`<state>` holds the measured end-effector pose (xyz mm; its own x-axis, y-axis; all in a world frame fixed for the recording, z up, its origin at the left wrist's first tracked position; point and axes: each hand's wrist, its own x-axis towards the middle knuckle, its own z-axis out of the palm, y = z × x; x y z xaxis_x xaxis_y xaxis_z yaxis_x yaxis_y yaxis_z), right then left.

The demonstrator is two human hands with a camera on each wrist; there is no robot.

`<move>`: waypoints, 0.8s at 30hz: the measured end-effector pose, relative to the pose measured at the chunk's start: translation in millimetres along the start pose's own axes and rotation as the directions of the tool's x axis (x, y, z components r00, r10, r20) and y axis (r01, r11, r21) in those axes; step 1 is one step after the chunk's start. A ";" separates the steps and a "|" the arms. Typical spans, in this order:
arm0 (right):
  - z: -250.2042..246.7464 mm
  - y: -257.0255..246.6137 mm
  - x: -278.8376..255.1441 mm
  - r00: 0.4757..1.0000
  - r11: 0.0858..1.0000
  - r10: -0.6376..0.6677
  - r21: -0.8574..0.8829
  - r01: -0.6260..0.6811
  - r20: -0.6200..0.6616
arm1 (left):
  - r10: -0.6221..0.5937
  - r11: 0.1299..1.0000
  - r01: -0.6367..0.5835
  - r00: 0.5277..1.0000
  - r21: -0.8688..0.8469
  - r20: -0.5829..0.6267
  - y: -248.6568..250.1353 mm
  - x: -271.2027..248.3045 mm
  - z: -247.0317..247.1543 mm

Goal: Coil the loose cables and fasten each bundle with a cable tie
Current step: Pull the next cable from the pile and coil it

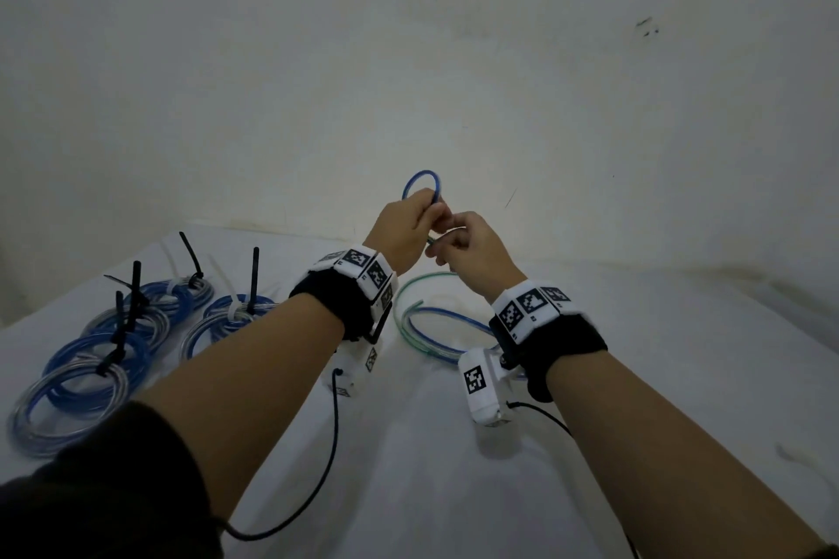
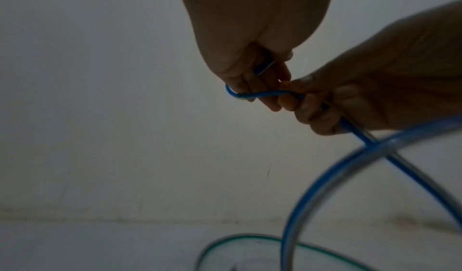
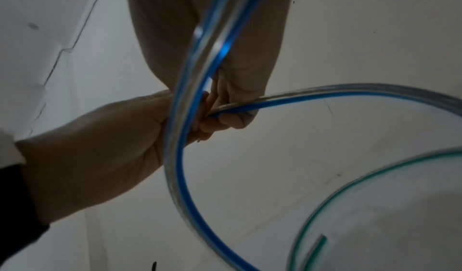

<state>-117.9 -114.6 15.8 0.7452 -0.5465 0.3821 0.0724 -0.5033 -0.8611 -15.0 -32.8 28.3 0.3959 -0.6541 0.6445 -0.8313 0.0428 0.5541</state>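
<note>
Both forearms reach forward and upward over the white desk (image 1: 454, 490), wrists close together. The left hand (image 1: 399, 227) has its fingers (image 2: 265, 91) curled round a small loop of the blue cable (image 1: 422, 182), held above the desk. The right hand (image 1: 476, 250) pinches the same cable just beside it. One green cable (image 1: 408, 290) lies loose below the hands. At the left lie five coiled bundles (image 1: 109, 359), tied with black and white cable ties (image 1: 254, 277).
</note>
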 end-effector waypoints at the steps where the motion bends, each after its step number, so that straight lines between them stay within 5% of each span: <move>1: -1.3 0.3 -1.2 1.000 1.000 0.001 -0.012 -0.001 0.002 | 0.007 0.998 -0.008 1.000 0.062 0.019 -1.3 -0.4 -1.2; 8: -8.6 8.6 -3.2 0.998 0.951 -0.037 -0.308 0.019 -0.054 | -0.137 0.989 0.137 0.991 0.056 0.000 -12.4 -1.7 -13.5; 13: -6.9 4.1 -2.1 0.992 0.960 -0.089 -0.274 0.060 -0.094 | -0.102 0.946 0.020 0.966 0.324 0.238 -5.0 -6.0 -8.5; 17: -9.9 7.5 -3.9 0.988 0.940 -0.131 -0.328 0.097 -0.085 | -0.133 0.772 0.032 0.985 0.634 0.112 -1.0 -1.1 -10.6; 21: -20.6 20.3 -4.4 0.976 0.842 -0.176 -0.533 0.083 -0.126 | -0.334 0.733 0.271 0.943 0.624 -0.018 -7.5 -1.7 -23.0; 24: -24.0 22.7 -7.7 0.960 0.676 -0.202 -0.737 -0.005 -0.192 | -0.385 0.764 0.257 0.918 0.592 0.098 -9.7 -2.5 -22.9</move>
<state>-137.9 -137.9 1.4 0.5735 -0.5518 0.6055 -0.4433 -0.8306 -0.3371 0.9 -14.3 33.4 0.6449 -0.6910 0.3264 -0.7642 -0.5824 0.2770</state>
